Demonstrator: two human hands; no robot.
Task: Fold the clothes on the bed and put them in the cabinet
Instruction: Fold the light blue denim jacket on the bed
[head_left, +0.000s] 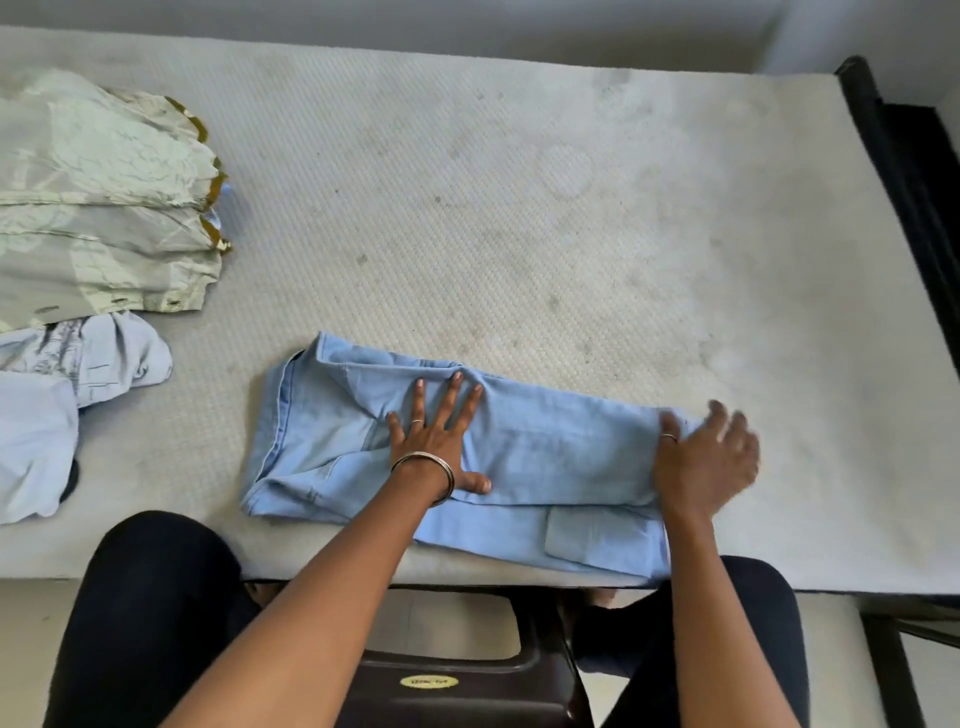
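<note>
Grey-white quilted mattress fills most of my view: the bed (519, 208) runs from the left edge to a black frame (904, 171) at its right end. From where I watch, the largest piece of clothing is the pale green patterned garment (98, 202) at the bed's left edge, lying in flat layers, so I judge it already folded. Just nearer along that edge sits a pale blue shirt (57, 405), rumpled and loose, which I take as not yet folded.

At the near edge, in front of me, lies the light blue garment (545, 457), partly folded into a long band, with a pocket flap showing at its near right corner, almost at the bed's edge. My left hand (441, 441) lies flat on its middle, fingers spread and pressing the cloth down. My right hand (706, 457) is at the band's right end; it is blurred, the fingers look loosely extended over the cloth's edge, and I cannot tell whether they pinch it.

Below the bed's near edge I see a dark stool (462, 680) between my knees.

My reading: one item looks done, one is mid-fold, one waits. No cabinet is in view, so all the putting away appears to remain.
</note>
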